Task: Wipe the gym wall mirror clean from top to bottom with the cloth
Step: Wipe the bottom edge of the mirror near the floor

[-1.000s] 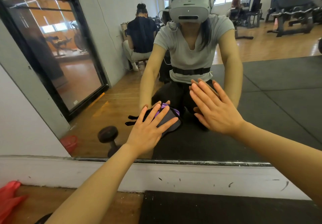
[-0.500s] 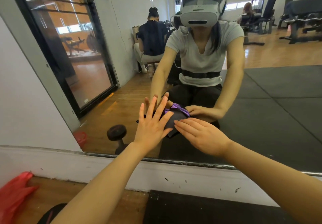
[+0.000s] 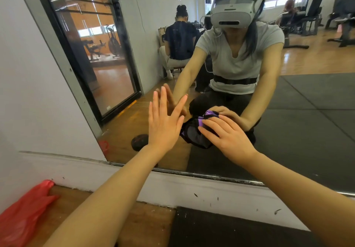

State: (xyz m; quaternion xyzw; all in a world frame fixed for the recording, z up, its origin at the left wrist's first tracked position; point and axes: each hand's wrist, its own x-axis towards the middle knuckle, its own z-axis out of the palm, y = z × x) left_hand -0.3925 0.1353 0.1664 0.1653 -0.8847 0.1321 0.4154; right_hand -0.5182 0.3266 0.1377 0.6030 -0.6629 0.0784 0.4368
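We're low on the mirror (image 3: 288, 131), near its bottom edge, so probably late in the top-to-bottom pass. Right hand (image 3: 228, 137) presses the cloth (image 3: 194, 131) flat, fingers together. Left hand (image 3: 165, 123) braces on glass, fingers spread. Bottom strip left.
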